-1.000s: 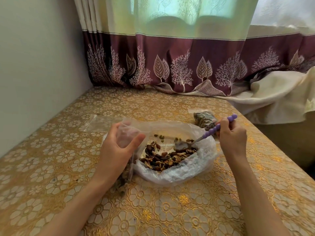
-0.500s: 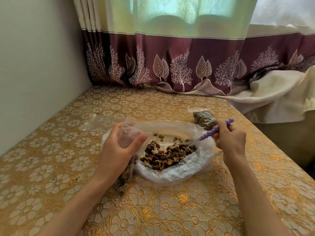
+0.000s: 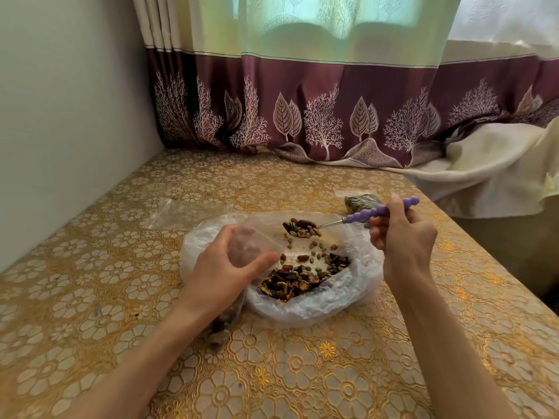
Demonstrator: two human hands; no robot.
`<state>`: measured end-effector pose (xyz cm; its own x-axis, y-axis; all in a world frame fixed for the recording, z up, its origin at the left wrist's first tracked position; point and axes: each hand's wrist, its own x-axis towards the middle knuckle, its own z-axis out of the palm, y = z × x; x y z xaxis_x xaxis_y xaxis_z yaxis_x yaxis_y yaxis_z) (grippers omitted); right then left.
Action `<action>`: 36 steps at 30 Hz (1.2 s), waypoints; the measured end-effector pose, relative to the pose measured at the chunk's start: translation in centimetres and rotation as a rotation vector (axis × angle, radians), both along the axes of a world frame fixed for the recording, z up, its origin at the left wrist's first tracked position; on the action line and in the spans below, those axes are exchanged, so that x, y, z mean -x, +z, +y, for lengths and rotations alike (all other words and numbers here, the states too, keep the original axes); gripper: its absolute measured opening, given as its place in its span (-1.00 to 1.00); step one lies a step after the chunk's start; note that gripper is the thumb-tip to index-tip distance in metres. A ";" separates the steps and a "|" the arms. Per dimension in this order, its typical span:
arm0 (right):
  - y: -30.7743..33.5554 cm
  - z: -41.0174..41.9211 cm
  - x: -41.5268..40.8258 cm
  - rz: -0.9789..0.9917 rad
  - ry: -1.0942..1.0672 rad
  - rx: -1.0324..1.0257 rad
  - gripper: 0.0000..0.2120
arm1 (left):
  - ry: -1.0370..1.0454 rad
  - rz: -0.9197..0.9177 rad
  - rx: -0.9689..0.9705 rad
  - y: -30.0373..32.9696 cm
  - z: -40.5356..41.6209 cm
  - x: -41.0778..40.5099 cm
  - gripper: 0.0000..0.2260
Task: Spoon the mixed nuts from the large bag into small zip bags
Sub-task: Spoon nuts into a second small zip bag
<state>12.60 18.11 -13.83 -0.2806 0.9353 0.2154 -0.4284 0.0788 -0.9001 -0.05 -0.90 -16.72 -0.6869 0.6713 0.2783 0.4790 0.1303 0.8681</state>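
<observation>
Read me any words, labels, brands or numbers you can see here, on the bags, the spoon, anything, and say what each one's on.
There is no readable text.
Large bag: clear plastic, no print.
Small zip bag held by the left hand: no label showing.
Filled small bag: none visible.
Purple-handled spoon in the right hand: no marking.
Tablecloth and curtain: patterns only.

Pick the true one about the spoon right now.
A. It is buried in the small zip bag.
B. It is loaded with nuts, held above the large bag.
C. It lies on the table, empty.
B: the right hand holds the purple-handled spoon heaped with nuts over the large bag.
</observation>
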 end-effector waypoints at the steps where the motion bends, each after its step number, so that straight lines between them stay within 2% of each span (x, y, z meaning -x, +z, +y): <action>1: 0.3 -0.4 0.1 0.016 0.015 -0.001 -0.67 | -0.001 -0.004 0.001 0.0 0.0 0.0 -0.38; 5: 0.9 -2.3 0.4 0.042 0.095 0.007 -0.69 | 0.027 -0.031 -0.020 0.0 0.1 0.0 -0.32; 15: 1.1 -5.5 1.0 0.075 0.265 -0.157 -0.74 | 0.078 -0.186 -0.186 0.6 0.0 0.0 -0.34; 21: 1.2 -5.3 1.0 0.156 0.341 -0.187 -0.75 | 0.136 -0.157 -0.211 0.7 -0.2 -0.1 -0.13; 23: 1.2 -5.1 0.9 0.193 0.353 -0.172 -0.73 | 0.147 -0.141 -0.200 0.8 -0.2 -0.1 0.06; 24: 1.3 -4.9 0.8 0.211 0.348 -0.144 -0.73 | 0.131 -0.146 -0.220 0.8 -0.2 -0.2 0.07; 25: 1.3 -4.7 0.8 0.225 0.335 -0.104 -0.73 | 0.109 -0.145 -0.252 0.9 -0.3 -0.2 0.01; 28: 1.3 -3.4 0.4 0.242 0.256 0.017 -0.73 | 0.052 -0.102 -0.359 1.5 -0.5 -0.1 -0.47; 29: 1.3 -2.9 0.3 0.227 0.222 0.036 -0.73 | 0.053 -0.074 -0.392 1.7 -0.7 0.0 -0.53; 36: -0.7 0.0 -0.2 -0.119 0.021 -0.071 -0.75 | 0.101 -0.014 -0.517 2.7 -1.2 -0.2 -0.66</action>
